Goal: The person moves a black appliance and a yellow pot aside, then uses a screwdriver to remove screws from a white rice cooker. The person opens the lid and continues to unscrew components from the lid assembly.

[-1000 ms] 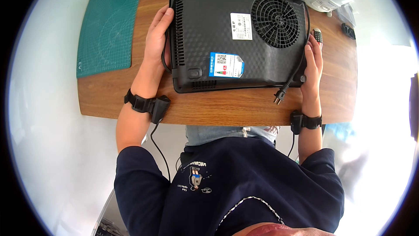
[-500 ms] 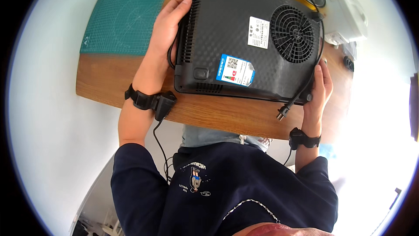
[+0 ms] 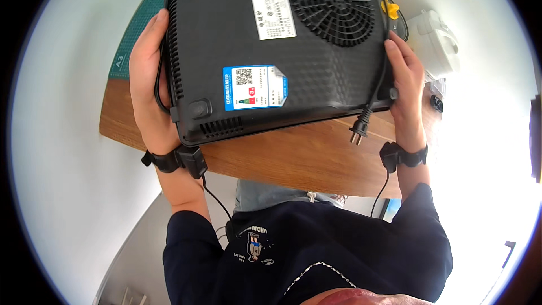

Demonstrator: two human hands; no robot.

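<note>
A black induction cooker (image 3: 322, 76) is held up over the wooden table, its underside facing me. My left hand (image 3: 148, 65) is closed on its left edge beside the side vents, thumb up along the edge. My right hand (image 3: 407, 71) grips the right edge, fingers by the cord. A round fan grille (image 3: 333, 6) lies at the upper right of the underside, with a white label (image 3: 274, 18) and a blue-and-white sticker (image 3: 255, 88) left of and below it. The black power cord runs around the edge, and its two-pin plug (image 3: 358, 130) dangles at the lower right corner.
Beneath the cooker is the wooden table (image 3: 293, 155), its near edge curving in front of me. A green cutting mat (image 3: 127, 42) shows at the far left. At the far right stand a white lidded appliance (image 3: 435, 45) and a yellow knob-like piece (image 3: 390, 9).
The cooker has moved left and looks larger, closer to me, with its left side turned lower. Both hands have travelled with it, still gripping its edges. The cutting mat is now more covered.
</note>
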